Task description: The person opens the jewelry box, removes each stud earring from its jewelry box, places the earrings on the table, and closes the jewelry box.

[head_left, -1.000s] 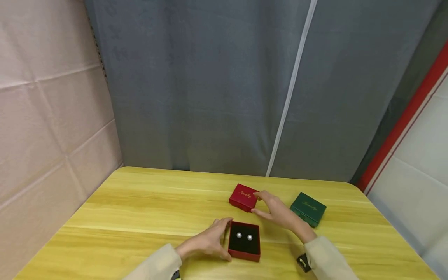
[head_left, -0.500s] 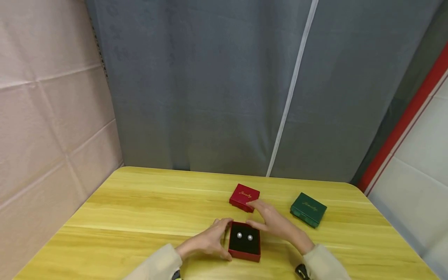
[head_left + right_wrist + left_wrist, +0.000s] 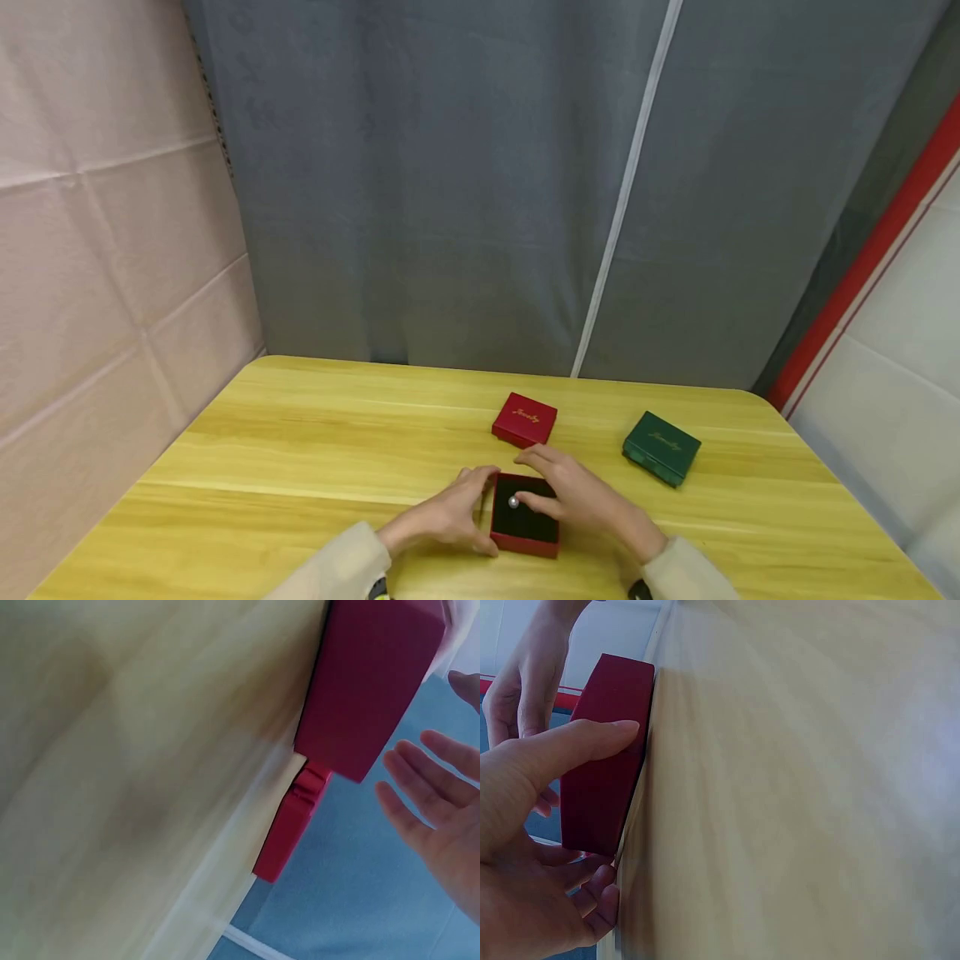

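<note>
An open red jewelry box [image 3: 525, 546] sits on the table with a black pad [image 3: 517, 525] inside. One pearl earring [image 3: 513, 502] shows on the pad; the right thumb covers the other's place. My left hand [image 3: 452, 510] holds the box at its left side, its thumb [image 3: 592, 741] against the red wall and the fingers at the opposite side. Over the box's right half reaches my right hand [image 3: 581, 496], fingers spread and slightly bent, thumb above the pad beside the pearl. In the right wrist view its fingers are apart from each other above the box [image 3: 367, 682], holding nothing visible.
Behind the box lies a red lid [image 3: 524, 419] with gold lettering, and a bow on its side shows in the right wrist view. A green jewelry box [image 3: 662, 447] lies to the right. A grey curtain [image 3: 450, 208] hangs behind the wooden table [image 3: 300, 433].
My right hand has moved from beside the red lid toward me and left, over the open box, and its thumb now hides the right pearl. The left hand stays in place.
</note>
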